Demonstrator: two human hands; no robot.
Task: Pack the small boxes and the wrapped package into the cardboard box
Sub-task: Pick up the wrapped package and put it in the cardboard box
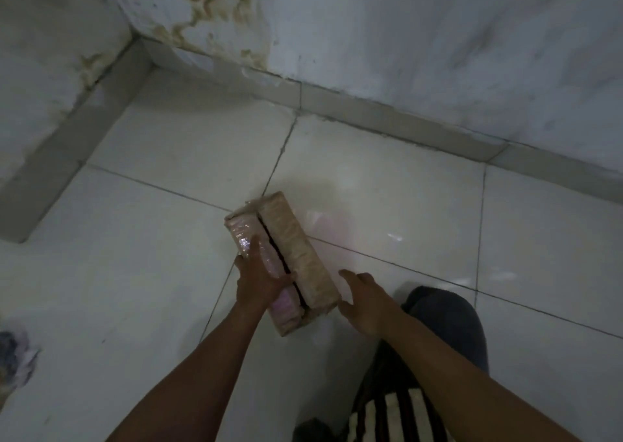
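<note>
A long wrapped package (296, 249) lies on the white tiled floor in the middle of the view. It looks like two slabs side by side under shiny clear film, pinkish on the left and beige on the right, with a dark gap between them. My left hand (261, 281) rests on the pinkish near-left part, fingers spread over the film and curling around it. My right hand (362, 298) hovers open just right of the package's near end, fingers apart, not clearly touching it. No cardboard box or small boxes are in view.
A stained white wall (404, 37) with a grey skirting (387, 118) runs along the back and left, forming a corner at upper left. My knee in dark trousers (448, 320) is at lower right. A crumpled bluish bundle (13, 350) lies at the left edge.
</note>
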